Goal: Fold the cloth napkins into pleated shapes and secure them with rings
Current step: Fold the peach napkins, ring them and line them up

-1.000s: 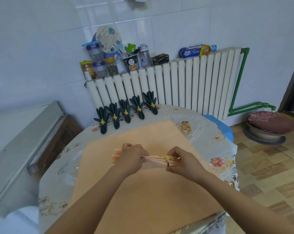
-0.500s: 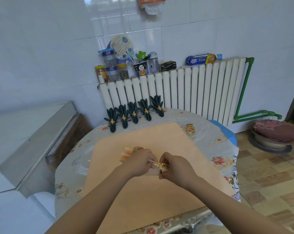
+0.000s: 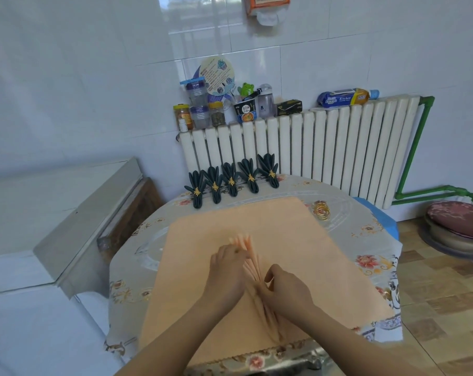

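A pleated peach napkin [image 3: 250,263] lies lengthwise, pointing away from me, on a flat peach cloth [image 3: 297,240] spread over the table. Its far end fans out in narrow pleats. My left hand [image 3: 227,270] holds the pleats near the fanned end, fingertips curled onto them. My right hand [image 3: 285,290] pinches the napkin's middle; the gold ring seen earlier is hidden under its fingers. Loose gold rings [image 3: 322,210] lie in a small pile at the cloth's far right corner. Several dark green pleated napkins [image 3: 231,181] with gold rings stand in a row at the table's back.
The round table [image 3: 365,240] has a floral cover. Behind it is a white radiator [image 3: 324,147] with jars and packets on top. A grey cabinet [image 3: 80,226] stands to the left, a cushioned stool [image 3: 457,223] on the floor to the right.
The peach napkin has turned from lying sideways between my hands to pointing away from me. My left hand moved toward its fanned end. The gold ring is no longer visible.
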Demonstrator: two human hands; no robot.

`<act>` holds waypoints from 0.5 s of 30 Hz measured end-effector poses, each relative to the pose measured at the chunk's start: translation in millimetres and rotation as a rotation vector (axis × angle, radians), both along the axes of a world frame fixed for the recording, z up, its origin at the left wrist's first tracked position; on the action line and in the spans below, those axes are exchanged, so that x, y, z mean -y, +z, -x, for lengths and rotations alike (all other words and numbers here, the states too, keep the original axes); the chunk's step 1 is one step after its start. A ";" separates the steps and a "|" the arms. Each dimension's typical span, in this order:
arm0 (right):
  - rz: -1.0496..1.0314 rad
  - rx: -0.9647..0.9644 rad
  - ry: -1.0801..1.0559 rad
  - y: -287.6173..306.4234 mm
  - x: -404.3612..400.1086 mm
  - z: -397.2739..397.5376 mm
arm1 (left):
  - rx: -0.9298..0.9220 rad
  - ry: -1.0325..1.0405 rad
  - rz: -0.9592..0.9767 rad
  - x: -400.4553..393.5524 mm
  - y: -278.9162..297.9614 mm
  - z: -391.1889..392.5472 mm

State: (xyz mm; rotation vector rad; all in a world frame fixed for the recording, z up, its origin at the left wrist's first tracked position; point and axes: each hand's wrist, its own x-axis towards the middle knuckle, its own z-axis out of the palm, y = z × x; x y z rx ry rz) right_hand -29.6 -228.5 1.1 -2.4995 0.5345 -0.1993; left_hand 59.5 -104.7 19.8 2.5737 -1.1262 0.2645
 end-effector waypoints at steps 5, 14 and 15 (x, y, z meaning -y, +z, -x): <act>-0.255 0.003 -0.061 -1.5 8.7 -9.5 | -0.694 0.326 0.318 -1.8 -4.4 15.9; -0.563 -0.006 -0.146 -1.3 10.7 -19.6 | -1.003 0.378 0.561 8.2 -13.6 14.2; -0.600 -0.005 -0.158 -1.4 11.5 -19.7 | -1.054 0.382 0.600 8.7 -13.4 13.8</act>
